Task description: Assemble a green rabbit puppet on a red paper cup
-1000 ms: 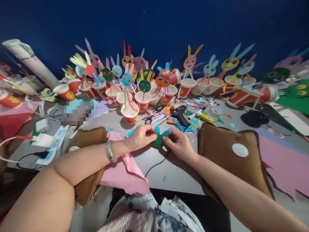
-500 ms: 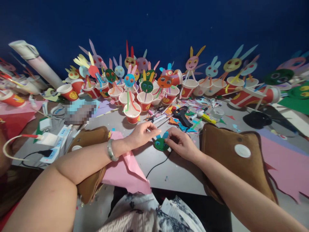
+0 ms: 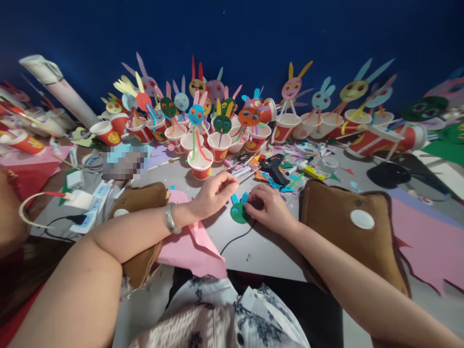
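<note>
A green round paper rabbit face point(image 3: 238, 213) with blue ears is near the table's front, between my hands. My right hand point(image 3: 271, 207) pinches its right edge with thumb and fingertips. Just up and left of the face, my left hand point(image 3: 214, 194) has its thumb and fingers drawn together by the ears; anything between the fingertips is too small to make out. Pink paper point(image 3: 194, 251) lies under my left wrist. A black cord point(image 3: 235, 238) runs along the table below the face.
Several red-and-white paper cups point(image 3: 200, 166) with paper rabbit figures stand along the back. A black glue gun point(image 3: 276, 169) lies among paper scraps and pens. Brown cushions point(image 3: 337, 217) flank my arms. A white power strip point(image 3: 94, 205) is at left, and more pink paper point(image 3: 427, 241) at right.
The green face has tipped up, so more of it and its blue ears shows. My left hand has stayed close to the ears, and my right hand still grips the edge.
</note>
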Demonstrator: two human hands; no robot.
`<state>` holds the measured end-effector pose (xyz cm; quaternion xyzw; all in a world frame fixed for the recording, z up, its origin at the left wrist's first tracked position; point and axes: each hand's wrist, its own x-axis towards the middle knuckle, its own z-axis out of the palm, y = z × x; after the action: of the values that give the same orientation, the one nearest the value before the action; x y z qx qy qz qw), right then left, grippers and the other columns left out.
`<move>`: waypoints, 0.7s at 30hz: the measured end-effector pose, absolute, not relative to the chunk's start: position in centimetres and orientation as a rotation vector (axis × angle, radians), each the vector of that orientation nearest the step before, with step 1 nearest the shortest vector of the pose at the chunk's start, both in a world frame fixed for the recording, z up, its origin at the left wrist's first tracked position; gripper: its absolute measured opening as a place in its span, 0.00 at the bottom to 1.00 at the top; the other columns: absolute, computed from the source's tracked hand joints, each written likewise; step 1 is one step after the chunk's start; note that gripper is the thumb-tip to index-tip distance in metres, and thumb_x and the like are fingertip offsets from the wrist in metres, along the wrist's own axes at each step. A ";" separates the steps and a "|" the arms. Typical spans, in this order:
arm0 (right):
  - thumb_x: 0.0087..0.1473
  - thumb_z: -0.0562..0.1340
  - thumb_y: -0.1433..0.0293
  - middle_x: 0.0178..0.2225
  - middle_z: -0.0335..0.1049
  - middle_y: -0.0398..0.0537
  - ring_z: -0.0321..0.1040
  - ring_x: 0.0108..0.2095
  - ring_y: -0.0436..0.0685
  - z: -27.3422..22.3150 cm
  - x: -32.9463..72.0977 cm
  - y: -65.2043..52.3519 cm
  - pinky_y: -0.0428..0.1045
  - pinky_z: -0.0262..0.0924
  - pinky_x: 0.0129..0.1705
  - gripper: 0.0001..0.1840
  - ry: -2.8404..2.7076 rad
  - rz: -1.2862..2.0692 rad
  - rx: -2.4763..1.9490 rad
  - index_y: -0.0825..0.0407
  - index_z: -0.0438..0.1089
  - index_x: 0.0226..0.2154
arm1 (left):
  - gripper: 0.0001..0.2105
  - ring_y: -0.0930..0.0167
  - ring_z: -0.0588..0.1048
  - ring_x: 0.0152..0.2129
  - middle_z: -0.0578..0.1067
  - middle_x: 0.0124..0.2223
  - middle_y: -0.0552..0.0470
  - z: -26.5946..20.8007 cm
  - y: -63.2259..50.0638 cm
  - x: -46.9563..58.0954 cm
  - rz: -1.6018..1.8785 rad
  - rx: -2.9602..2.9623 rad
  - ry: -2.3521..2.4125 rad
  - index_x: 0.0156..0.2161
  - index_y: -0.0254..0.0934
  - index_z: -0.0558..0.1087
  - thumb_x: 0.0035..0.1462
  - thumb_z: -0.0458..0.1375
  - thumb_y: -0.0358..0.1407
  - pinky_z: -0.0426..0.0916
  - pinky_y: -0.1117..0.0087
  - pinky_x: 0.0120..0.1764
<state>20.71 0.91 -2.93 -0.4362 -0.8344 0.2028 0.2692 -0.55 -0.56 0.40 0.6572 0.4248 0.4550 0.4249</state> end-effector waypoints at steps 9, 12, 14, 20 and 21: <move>0.51 0.60 0.69 0.31 0.70 0.48 0.66 0.33 0.59 -3.9 20.9 1.8 0.54 0.52 0.39 0.03 -2.069 0.260 -1.216 0.50 0.64 0.31 | 0.18 0.76 0.68 0.24 0.72 0.26 0.53 5.3 -2.0 -0.8 0.784 2.039 0.850 0.29 0.33 0.72 0.66 0.52 0.43 0.62 0.73 0.30; 0.50 0.59 0.71 0.31 0.71 0.48 0.66 0.32 0.58 -4.0 20.8 1.9 0.54 0.52 0.39 0.02 -2.026 0.247 -1.216 0.50 0.64 0.31 | 0.18 0.76 0.67 0.23 0.71 0.25 0.54 6.9 -2.2 -1.1 0.551 2.137 0.842 0.28 0.33 0.72 0.66 0.52 0.43 0.59 0.73 0.28; 0.49 0.59 0.71 0.30 0.70 0.47 0.65 0.31 0.57 -3.9 20.8 2.0 0.53 0.52 0.39 0.02 -2.007 0.250 -1.216 0.50 0.64 0.30 | 0.15 0.75 0.67 0.24 0.72 0.27 0.54 7.5 -2.6 -1.6 0.308 2.276 0.829 0.30 0.34 0.73 0.64 0.54 0.41 0.59 0.72 0.29; 0.49 0.59 0.71 0.29 0.71 0.47 0.66 0.30 0.57 -4.1 20.7 2.2 0.53 0.52 0.38 0.01 -2.002 0.280 -1.205 0.50 0.64 0.28 | 0.05 0.69 0.70 0.32 0.75 0.36 0.51 6.8 -5.0 -3.4 -0.149 2.646 0.793 0.36 0.37 0.72 0.59 0.59 0.36 0.62 0.66 0.39; 0.49 0.59 0.71 0.29 0.71 0.47 0.66 0.29 0.57 -4.1 20.7 2.3 0.53 0.52 0.38 0.01 -1.999 0.281 -1.204 0.50 0.64 0.28 | 0.05 0.68 0.70 0.32 0.75 0.35 0.51 6.6 -5.5 -3.8 -0.172 2.676 0.813 0.35 0.37 0.71 0.59 0.59 0.36 0.61 0.65 0.42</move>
<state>20.72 2.26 -4.12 -0.4727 -0.7848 0.1102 0.3854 -3.82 -5.47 6.59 0.9413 0.2859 -0.0604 0.1689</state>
